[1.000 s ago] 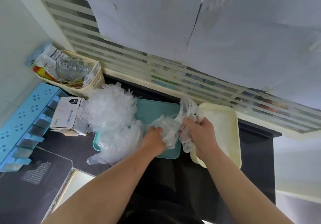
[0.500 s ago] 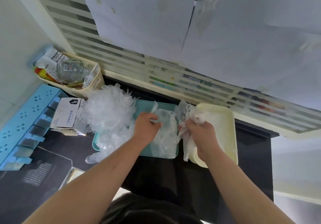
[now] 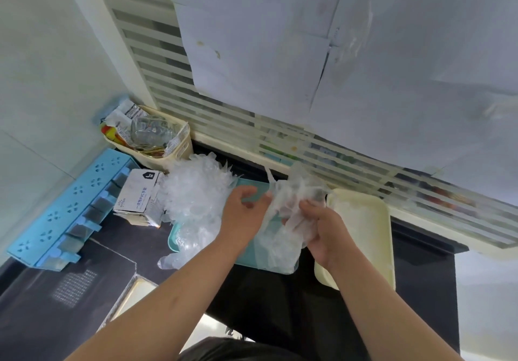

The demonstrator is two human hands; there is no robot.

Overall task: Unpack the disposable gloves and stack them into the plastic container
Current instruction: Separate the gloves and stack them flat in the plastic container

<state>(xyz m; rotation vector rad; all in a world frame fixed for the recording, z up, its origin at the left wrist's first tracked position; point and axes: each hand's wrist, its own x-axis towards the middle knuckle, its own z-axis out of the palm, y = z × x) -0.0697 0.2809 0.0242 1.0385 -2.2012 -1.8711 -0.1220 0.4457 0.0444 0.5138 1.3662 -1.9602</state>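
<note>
A big heap of clear disposable gloves [image 3: 193, 192] lies over the left end of a teal plastic tray [image 3: 253, 257] on the dark counter. More flat gloves lie in the tray's right half. My right hand [image 3: 322, 229] grips a crumpled bunch of clear gloves [image 3: 294, 195] raised above the tray. My left hand [image 3: 241, 212] pinches the left edge of that bunch. A cream plastic container [image 3: 364, 226] stands right of the tray, with a thin clear layer inside.
An opened white glove box [image 3: 137, 195] lies left of the heap. A blue slotted rack [image 3: 64, 209] leans at the far left. A cream basket [image 3: 151, 139] of packets stands at the back corner. A striped window ledge runs behind.
Both hands have risen from the tray, lifting the bunch of gloves. My left hand has moved right to the bunch's edge. The camera has tilted.
</note>
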